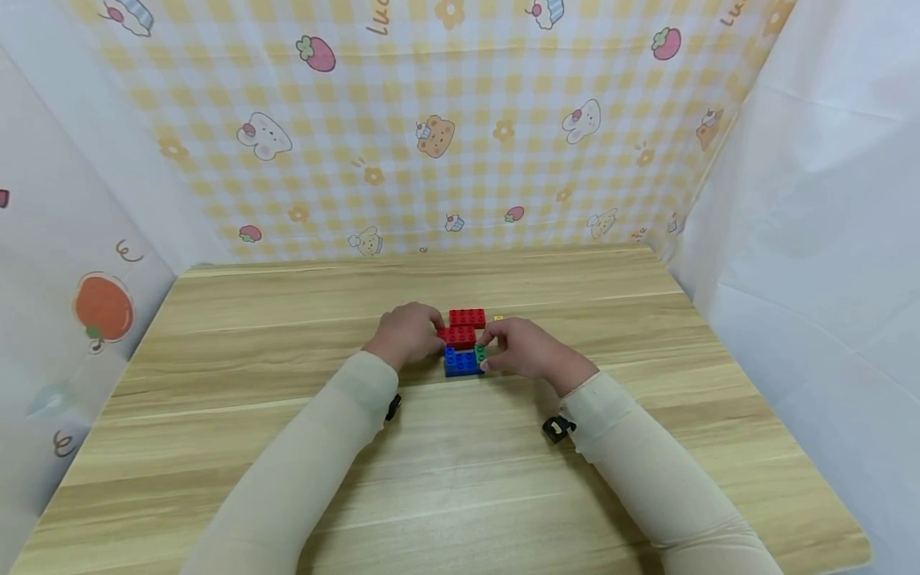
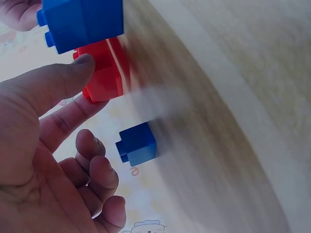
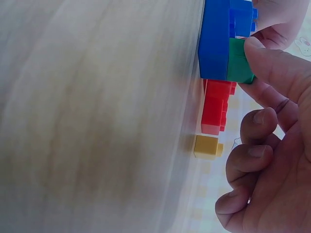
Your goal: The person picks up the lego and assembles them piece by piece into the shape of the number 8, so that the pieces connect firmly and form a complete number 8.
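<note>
A long blue brick lies nearest to me between the hands, a small blue brick on its left end and a small green brick on its right end. My right hand pinches the green brick between thumb and index finger, its other fingers curled loosely. Just behind the blue brick lies a red brick. My left hand grips that red brick at its left end with thumb and index finger. In the head view, the left fingertips are partly hidden.
Another red brick lies farther back. A small yellow brick stands to its right. In the left wrist view, a loose small blue brick stands beyond the left fingers. A checked cloth hangs behind the wooden table.
</note>
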`<state>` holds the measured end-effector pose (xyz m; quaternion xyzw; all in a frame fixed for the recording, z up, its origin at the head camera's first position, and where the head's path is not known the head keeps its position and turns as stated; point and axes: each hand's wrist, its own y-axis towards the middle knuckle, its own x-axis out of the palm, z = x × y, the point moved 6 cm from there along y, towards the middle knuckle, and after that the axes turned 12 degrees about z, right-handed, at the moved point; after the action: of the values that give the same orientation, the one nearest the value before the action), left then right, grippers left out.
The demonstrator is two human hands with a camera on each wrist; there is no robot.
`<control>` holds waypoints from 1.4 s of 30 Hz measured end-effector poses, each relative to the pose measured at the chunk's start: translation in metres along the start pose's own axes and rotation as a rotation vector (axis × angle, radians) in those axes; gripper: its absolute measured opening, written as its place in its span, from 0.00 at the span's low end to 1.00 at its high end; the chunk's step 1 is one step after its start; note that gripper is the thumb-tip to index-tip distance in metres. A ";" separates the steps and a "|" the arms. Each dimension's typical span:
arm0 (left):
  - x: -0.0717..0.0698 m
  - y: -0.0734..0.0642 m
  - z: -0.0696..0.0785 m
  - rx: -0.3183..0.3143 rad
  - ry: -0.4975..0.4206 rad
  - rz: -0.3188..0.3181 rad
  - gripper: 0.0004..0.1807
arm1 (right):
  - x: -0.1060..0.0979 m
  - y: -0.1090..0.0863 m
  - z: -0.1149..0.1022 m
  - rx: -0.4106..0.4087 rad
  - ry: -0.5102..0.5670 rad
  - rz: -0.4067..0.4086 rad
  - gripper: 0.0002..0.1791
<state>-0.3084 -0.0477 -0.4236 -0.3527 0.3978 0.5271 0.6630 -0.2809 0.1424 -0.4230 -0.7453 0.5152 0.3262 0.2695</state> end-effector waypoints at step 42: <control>-0.011 -0.037 -0.003 -0.020 -0.303 0.003 0.18 | 0.001 0.003 0.001 0.004 0.008 -0.008 0.14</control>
<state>-0.2740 -0.0621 -0.4135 -0.2750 0.2886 0.5792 0.7111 -0.2838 0.1419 -0.4244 -0.7482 0.5139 0.3212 0.2701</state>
